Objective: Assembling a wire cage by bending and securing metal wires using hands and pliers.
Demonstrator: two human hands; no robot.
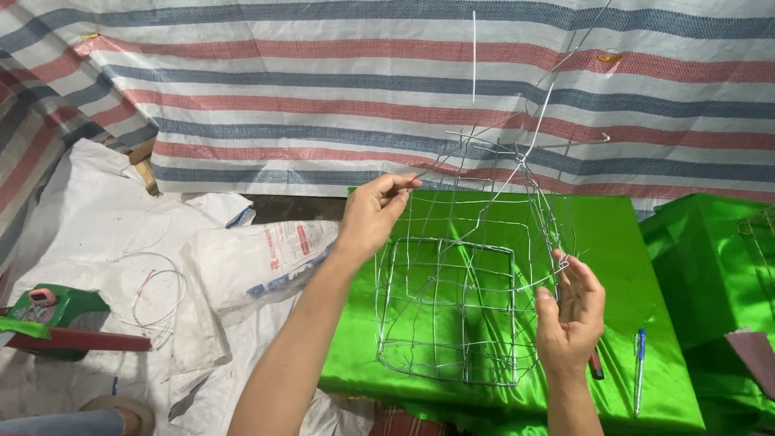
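Note:
A box-shaped frame of thin silver wire mesh [452, 307] hangs in front of me over a table draped in shiny green cloth [613, 242]. My left hand [373, 211] pinches a wire at the frame's upper left corner. My right hand [571, 311] grips the frame's right edge, fingers curled round the wires. Long loose wire ends [533, 121] stick up from the top of the frame.
A blue pen [639, 367] and a red-tipped tool [596, 365] lie on the green cloth by my right hand. White sacks [242, 266] and a loop of wire [157, 299] cover the floor at left. A striped tarpaulin [323, 89] hangs behind. More green cloth [710, 274] lies at right.

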